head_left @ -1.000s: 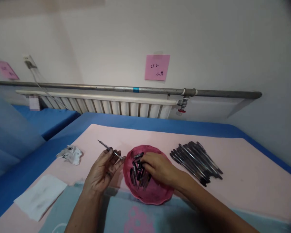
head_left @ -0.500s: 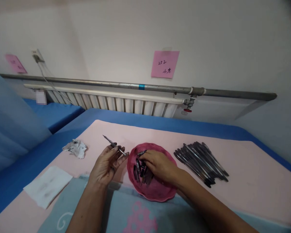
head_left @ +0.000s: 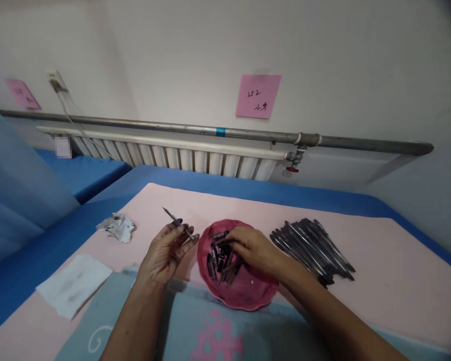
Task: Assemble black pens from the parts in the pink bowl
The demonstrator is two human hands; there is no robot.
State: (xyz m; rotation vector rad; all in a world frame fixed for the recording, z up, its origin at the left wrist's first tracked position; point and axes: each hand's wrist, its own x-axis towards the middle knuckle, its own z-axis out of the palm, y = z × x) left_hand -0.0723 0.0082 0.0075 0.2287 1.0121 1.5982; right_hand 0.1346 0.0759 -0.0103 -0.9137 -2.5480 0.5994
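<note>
My left hand (head_left: 170,250), its fingertips stained dark, pinches a thin pen refill (head_left: 177,222) that slants with its pointed tip up and to the left. It is just left of a pink scalloped bowl (head_left: 253,300). Inside the bowl lie several black pen caps (head_left: 214,254) and some slim, brownish pen parts (head_left: 231,271). Over the bowl's right side reaches my right hand (head_left: 253,248), fingers closed together at the small dark parts. What its fingertips hold is hard to make out. A row of dark, clear-barrelled pens (head_left: 311,248) lies to the right of the bowl.
A crumpled, stained tissue (head_left: 117,227) and a folded white cloth (head_left: 74,286) lie at the left. A pink sheet (head_left: 391,271) covers the blue bed-like surface (head_left: 248,189). Behind stand a radiator (head_left: 195,158) and a pipe with a red valve (head_left: 292,169).
My right hand has drawn slightly up and right within the bowl, exposing more of the slim parts. The left hand keeps its hold on the refill, and the camera view has shifted a little.
</note>
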